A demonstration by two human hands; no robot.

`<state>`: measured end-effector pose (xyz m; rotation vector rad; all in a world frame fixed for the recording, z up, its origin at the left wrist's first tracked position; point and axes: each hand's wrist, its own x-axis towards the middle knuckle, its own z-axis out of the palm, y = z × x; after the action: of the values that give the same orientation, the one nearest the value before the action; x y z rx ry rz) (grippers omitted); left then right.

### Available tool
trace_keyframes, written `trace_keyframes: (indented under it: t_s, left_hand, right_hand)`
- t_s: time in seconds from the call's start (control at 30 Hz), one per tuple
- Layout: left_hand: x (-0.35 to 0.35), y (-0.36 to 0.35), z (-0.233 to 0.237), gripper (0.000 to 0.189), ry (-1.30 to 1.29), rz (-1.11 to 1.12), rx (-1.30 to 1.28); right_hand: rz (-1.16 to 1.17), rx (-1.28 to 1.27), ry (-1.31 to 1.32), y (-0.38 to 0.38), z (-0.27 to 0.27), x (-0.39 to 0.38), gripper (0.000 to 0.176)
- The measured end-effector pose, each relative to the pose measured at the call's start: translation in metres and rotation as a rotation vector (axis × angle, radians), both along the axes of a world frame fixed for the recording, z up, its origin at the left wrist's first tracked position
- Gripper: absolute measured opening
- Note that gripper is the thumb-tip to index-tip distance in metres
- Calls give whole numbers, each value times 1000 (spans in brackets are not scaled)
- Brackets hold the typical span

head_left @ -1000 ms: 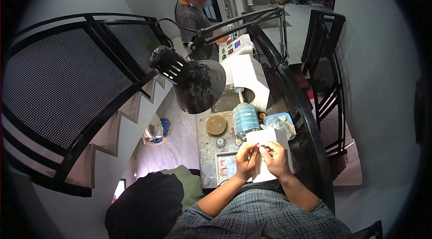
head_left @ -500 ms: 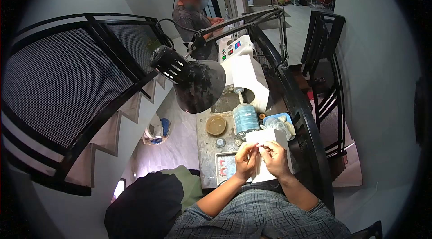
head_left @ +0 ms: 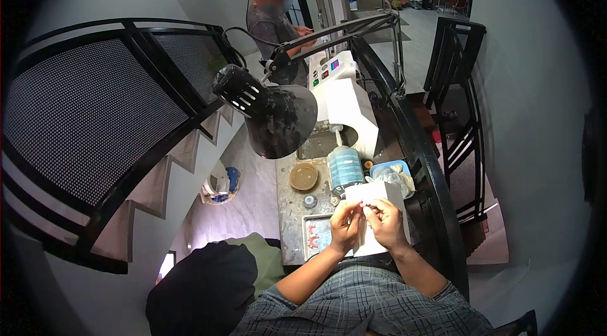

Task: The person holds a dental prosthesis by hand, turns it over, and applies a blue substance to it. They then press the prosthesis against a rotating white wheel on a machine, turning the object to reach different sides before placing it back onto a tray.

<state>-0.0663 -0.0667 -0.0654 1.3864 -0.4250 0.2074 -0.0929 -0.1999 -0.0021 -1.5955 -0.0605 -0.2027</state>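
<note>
My left hand point(head_left: 345, 227) and my right hand point(head_left: 387, 226) meet fingertip to fingertip, both closed in a pinch. Between them is a small pinkish-white piece point(head_left: 363, 205), mostly hidden by the fingers, so its kind does not show. Directly below lies a white, flat-topped surface point(head_left: 355, 192), perhaps a box or sheet. To the left of my left hand, a shallow tray point(head_left: 305, 236) holds several small red-and-white pieces point(head_left: 312, 233). Just beyond the hands stands a blue banded cylinder point(head_left: 346, 166).
A brown bowl point(head_left: 303, 176) and a small round dark-topped item point(head_left: 310, 201) sit on the worn bench point(head_left: 289, 222). A blue container point(head_left: 404, 165) with plastic bags is at right. A black lamp point(head_left: 284, 121) overhangs the bench. Beyond the white machine point(head_left: 348, 105) stands another person point(head_left: 269, 26).
My hands keep the same pinch in nearly the same place. The person beyond has shifted slightly; otherwise the view hardly differs.
</note>
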Motion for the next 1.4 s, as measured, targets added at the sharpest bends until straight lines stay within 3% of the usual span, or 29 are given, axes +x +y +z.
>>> trace_keyframes:
  t_s: [1.4]
  left_hand:
    - [1,-1,-2,24,-9,8,-23]
  right_hand:
    - [-38,-47,-11,0,1,0,15]
